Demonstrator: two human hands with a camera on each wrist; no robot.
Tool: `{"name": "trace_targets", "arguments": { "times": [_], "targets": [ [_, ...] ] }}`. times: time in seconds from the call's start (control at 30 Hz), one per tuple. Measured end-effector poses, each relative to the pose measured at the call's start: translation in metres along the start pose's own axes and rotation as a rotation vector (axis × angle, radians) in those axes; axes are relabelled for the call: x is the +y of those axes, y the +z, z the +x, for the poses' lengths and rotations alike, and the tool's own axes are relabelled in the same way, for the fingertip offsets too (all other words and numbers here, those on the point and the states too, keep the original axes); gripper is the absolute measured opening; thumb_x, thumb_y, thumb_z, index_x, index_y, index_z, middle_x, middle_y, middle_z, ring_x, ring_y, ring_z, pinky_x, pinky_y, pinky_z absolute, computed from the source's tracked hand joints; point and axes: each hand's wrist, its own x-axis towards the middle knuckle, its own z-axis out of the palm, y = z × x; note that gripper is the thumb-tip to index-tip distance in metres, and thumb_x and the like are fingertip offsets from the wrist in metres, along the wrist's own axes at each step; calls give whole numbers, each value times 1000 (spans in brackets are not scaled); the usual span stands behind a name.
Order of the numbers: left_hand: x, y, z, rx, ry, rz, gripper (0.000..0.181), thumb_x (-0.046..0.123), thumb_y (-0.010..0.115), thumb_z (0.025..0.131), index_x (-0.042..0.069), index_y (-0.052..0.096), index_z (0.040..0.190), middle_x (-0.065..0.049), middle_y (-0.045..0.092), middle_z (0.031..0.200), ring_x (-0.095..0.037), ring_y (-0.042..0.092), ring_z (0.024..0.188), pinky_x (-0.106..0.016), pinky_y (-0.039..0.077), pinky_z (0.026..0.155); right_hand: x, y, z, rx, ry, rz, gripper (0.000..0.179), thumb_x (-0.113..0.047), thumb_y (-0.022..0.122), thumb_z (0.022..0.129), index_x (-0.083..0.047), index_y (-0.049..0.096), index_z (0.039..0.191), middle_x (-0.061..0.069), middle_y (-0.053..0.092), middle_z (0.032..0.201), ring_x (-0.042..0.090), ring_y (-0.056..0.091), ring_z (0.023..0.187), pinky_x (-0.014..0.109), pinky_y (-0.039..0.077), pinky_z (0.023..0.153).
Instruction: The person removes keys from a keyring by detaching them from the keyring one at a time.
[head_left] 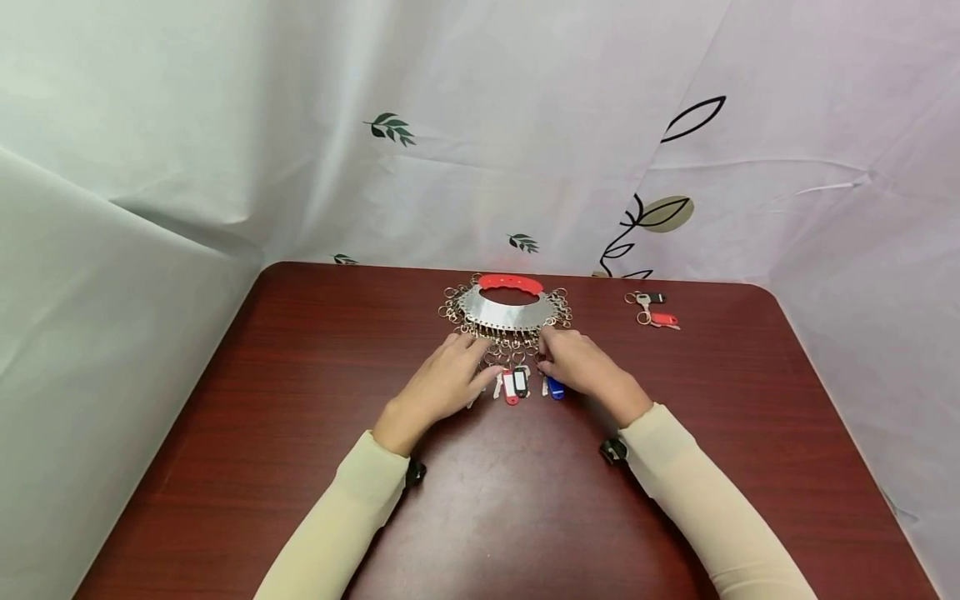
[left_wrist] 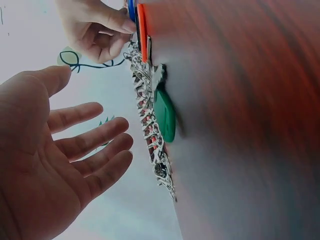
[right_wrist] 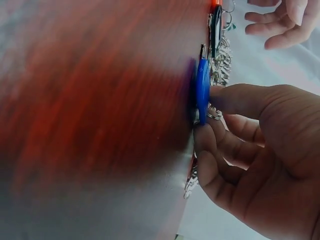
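A curved silver plate [head_left: 504, 313] with a red grip [head_left: 510, 284] and several small clips along its edge lies towards the back of the table. My right hand [head_left: 581, 362] pinches a blue key tag [right_wrist: 202, 90] near its ring end, at the plate's front right. Over the front left clips is my left hand [head_left: 438, 383], its fingers spread and holding nothing in the left wrist view. Between the hands lie a red key tag [head_left: 511, 388] and a black key tag [head_left: 521, 382] with keys. A green key tag [left_wrist: 166, 117], hidden under my left hand from above, shows beside the clips.
At the table's back right lie a key with a black tag [head_left: 657, 297] and another with a red tag [head_left: 664, 319]. White cloth [head_left: 480, 150] with leaf prints hangs round the dark red table [head_left: 480, 517].
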Motion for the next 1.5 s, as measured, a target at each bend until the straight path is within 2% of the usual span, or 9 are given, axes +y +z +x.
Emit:
{"name": "trace_targets", "arguments": {
  "times": [0.17, 0.33, 0.5, 0.67, 0.9, 1.0, 1.13, 1.27, 1.5],
  "targets": [
    [3, 2, 2, 9, 2, -17, 44, 39, 61, 103, 4, 64, 130, -14, 67, 121, -33, 59, 114, -46, 51, 100, 0, 2, -2, 15, 21, 60, 23, -11, 76, 91, -5, 57, 102, 5, 64, 81, 18, 61, 73, 35, 52, 67],
    [4, 4, 4, 20, 11, -16, 41, 38, 62, 103, 4, 66, 125, -14, 68, 115, -33, 59, 109, -47, 52, 96, 0, 3, -1, 19, 88, 93, 24, -12, 76, 91, -3, 59, 106, 5, 69, 83, 18, 66, 74, 36, 56, 70],
    [7, 6, 6, -6, -4, -30, 39, 37, 61, 103, 4, 67, 123, -14, 68, 116, -34, 60, 111, -48, 51, 99, -2, 2, 0, 15, 140, 51, 17, -15, 75, 91, -4, 65, 99, 4, 69, 81, 19, 65, 74, 37, 56, 71],
    [10, 9, 9, -28, 1, -19, 33, 32, 62, 103, 4, 69, 118, -13, 68, 115, -33, 61, 114, -48, 49, 103, -2, 2, 0, 22, 147, 41, 13, -16, 74, 92, -7, 65, 89, 3, 65, 77, 20, 62, 71, 36, 53, 67],
    [12, 16, 14, 12, 32, 2, 17, 20, 67, 100, 4, 70, 108, -11, 64, 103, -32, 59, 105, -46, 50, 97, 1, 5, 3, 47, 113, 60, 14, -14, 66, 98, -11, 63, 84, 2, 62, 77, 20, 59, 72, 35, 50, 67],
    [14, 18, 19, -7, 19, -17, 16, 18, 67, 100, 5, 71, 106, -10, 64, 100, -30, 60, 102, -45, 51, 95, 3, 7, 5, 62, 89, 67, 14, -13, 64, 99, -11, 65, 86, 2, 63, 78, 20, 59, 73, 36, 50, 69],
    [16, 21, 28, -65, -22, -43, 14, 19, 67, 100, 6, 71, 100, -9, 65, 96, -27, 63, 93, -43, 53, 87, 4, 5, 7, 68, 69, 79, 14, -12, 62, 100, -10, 67, 88, 3, 62, 76, 19, 57, 71, 36, 49, 69],
    [17, 22, 36, -85, -65, -90, 15, 20, 68, 99, 6, 69, 95, -8, 63, 91, -25, 61, 86, -41, 53, 80, 4, 3, 9, 66, 71, 106, 15, -12, 61, 100, -10, 67, 87, 2, 58, 72, 19, 54, 69, 34, 46, 67],
    [18, 27, 49, -89, -122, -200, 10, 17, 70, 97, 7, 73, 99, -5, 66, 94, -20, 61, 90, -38, 53, 84, 4, 2, 9, 56, 86, 185, 16, -12, 61, 100, -11, 66, 85, 1, 60, 70, 16, 56, 68, 32, 45, 67]
  ]
}}
